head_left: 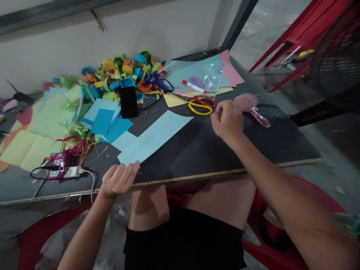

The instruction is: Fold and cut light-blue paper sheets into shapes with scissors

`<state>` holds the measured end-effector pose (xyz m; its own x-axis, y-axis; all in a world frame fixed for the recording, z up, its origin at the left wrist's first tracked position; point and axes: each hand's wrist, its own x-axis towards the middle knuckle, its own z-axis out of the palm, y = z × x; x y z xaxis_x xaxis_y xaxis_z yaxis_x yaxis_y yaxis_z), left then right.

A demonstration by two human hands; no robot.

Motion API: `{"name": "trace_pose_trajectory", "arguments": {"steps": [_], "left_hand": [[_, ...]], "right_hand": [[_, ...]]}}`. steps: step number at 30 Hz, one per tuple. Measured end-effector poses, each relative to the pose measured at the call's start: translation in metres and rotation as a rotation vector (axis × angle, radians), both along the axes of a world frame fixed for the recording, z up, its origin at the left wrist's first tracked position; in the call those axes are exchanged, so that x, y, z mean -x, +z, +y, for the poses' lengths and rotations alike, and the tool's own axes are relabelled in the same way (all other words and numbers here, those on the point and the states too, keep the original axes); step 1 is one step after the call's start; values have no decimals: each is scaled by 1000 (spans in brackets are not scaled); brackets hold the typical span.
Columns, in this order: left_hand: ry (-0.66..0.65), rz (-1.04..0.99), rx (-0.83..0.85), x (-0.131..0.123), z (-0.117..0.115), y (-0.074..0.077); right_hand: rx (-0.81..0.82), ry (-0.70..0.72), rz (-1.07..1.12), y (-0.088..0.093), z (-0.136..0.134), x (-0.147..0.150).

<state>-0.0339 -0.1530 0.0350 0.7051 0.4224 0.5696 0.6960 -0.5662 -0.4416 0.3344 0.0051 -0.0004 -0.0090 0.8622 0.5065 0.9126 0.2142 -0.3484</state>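
A light blue sheet of paper [161,135] lies slanted across the dark table, with a notch at its left side. My left hand [120,178] is closed at the table's front edge, its fingertips pinching the sheet's near corner. Over the table to the right, my right hand [229,120] is curled, and whatever its fingers may hold is hidden. Just left of it are scissors [200,107] with red and yellow handles. A pink hairbrush [249,105] lies right beside it, bristles up.
A heap of folded colored paper pieces [120,73] lies at the back, beside a blue glue gun [156,80] and a black phone-like block [128,102]. A purple power strip [60,165] with cables sits left. A fan [337,56] stands right.
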Motion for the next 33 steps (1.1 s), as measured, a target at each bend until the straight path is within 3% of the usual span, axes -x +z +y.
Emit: {"name": "trace_pose_trajectory", "arguments": {"steps": [2,5,7,9,12,15,16,19,22,26,28,30,33], "left_hand": [[-46,-61,66,-18,-6,-9],[-116,-77,107,-55,-11,-22],[-137,-79,108,-84,-12,-32],[-234,-71,83,-112,-12,-40],[-251,-180,141,-137,-7,-40],[-212,-405,326,-130,3,-19],[-136,-480,352,-121,9,-8],[98,-585,370,-95,32,27],[277,-340,565,-82,61,48],[588,-17,893,-80,93,52],[700,98,881,-78,103,52],[738,155,787,-77,108,51],[663,205,756,-82,111,48]], "right_hand": [[83,41,217,9,-27,18],[501,146,633,14,-65,54],[815,234,831,10,-76,75],[903,272,899,3,-72,88],[756,307,840,1,-49,90],[697,403,764,13,-21,74],[711,468,694,20,-13,68],[845,815,208,38,3,57],[768,981,-203,46,9,67],[541,874,-417,42,17,93],[443,797,-464,38,23,102],[389,766,-492,35,28,110],[395,729,-525,36,30,123]]}}
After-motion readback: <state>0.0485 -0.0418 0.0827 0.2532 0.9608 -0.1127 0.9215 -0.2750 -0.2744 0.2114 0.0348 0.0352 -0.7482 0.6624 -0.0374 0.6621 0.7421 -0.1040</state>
